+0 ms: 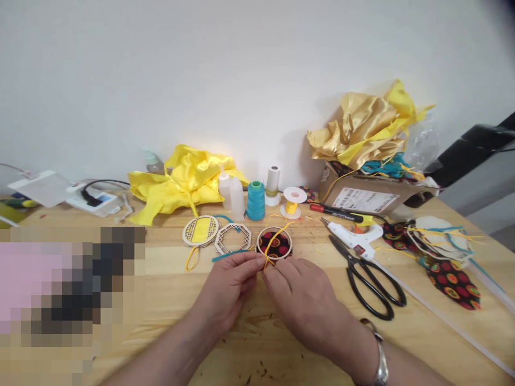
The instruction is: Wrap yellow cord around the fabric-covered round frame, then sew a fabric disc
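Both hands meet at the near edge of a round wooden ring [289,236], which lies over dark fabric [274,244] with red and orange round motifs. A yellow cord [277,234] crosses the ring and runs down to my fingertips. My left hand [235,281] pinches the cord between thumb and forefinger. My right hand [300,300], its fingers curled, closes on the cord just beside it; the fingertips are partly hidden. Left of the ring lie an octagonal lattice frame [250,238] and a round lattice frame [185,231] with yellow fabric and a cord loop.
Black-handled scissors [372,284] and a white glue gun [362,236] lie to the right. Behind stand a teal thread cone [256,202], a yellow cord spool [295,195] and white bottles [236,198]. Yellow satin [185,182] and a cardboard box [358,187] sit by the wall.
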Action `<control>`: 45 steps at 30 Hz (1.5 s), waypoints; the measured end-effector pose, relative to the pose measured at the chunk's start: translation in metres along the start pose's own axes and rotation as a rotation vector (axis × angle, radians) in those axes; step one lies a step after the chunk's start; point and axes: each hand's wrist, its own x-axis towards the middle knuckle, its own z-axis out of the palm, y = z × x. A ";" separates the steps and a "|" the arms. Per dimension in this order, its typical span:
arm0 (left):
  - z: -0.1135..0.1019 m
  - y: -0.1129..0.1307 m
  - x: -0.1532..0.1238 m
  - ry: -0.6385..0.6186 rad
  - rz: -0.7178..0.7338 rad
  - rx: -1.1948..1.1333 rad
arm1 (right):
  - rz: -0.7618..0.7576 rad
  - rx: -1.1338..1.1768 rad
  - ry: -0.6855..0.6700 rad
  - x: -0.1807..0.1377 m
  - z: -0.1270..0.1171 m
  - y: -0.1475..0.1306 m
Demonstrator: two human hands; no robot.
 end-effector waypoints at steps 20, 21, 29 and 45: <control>0.005 0.000 -0.005 -0.062 0.067 0.213 | 0.812 1.158 -0.076 0.018 0.004 0.022; 0.005 0.000 -0.005 -0.072 0.067 0.248 | 0.824 1.180 -0.053 0.018 0.005 0.023; 0.005 0.000 -0.009 -0.122 0.108 0.388 | 0.792 1.109 0.017 0.019 0.006 0.024; 0.004 -0.001 -0.006 -0.095 0.083 0.261 | 0.752 1.468 -0.161 0.021 0.000 0.023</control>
